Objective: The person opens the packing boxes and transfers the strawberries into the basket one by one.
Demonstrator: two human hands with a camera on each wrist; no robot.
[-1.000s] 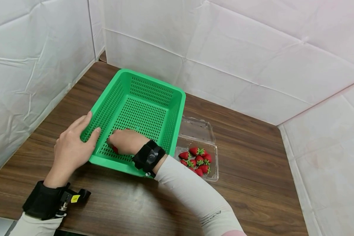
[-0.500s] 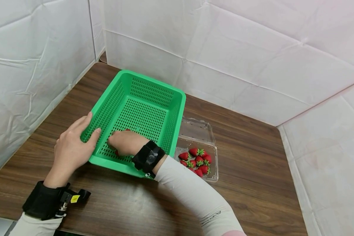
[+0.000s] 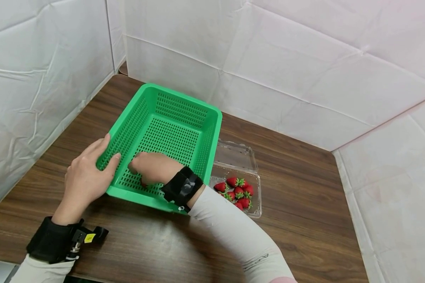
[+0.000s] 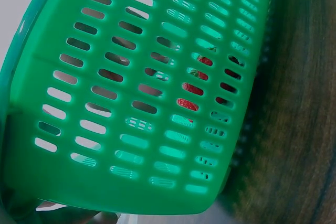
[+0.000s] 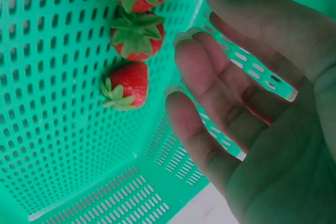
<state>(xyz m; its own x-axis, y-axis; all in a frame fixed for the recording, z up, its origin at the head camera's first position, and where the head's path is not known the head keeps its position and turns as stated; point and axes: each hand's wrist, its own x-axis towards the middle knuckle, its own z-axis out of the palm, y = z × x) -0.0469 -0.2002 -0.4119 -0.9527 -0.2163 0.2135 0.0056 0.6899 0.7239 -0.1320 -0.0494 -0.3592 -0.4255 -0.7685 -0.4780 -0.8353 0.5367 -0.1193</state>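
Note:
A green slotted basket sits on the brown table. My left hand grips its near-left rim, thumb inside and fingers along the outer wall. My right hand is inside the basket near the front wall, fingers relaxed and holding nothing. In the right wrist view the right hand hovers beside three strawberries lying in a row on the basket floor. The left wrist view shows the basket wall from outside, with red strawberries visible through the slots. A clear clamshell box right of the basket holds several strawberries.
White padded walls close in the table at the back, left and right. The clamshell's open lid lies against the basket's right side. Bare wood table stretches right of the box and along the front edge.
My right hand has lifted slightly and shifted right inside the basket, off the strawberry it covered. My left hand and the basket have stayed put.

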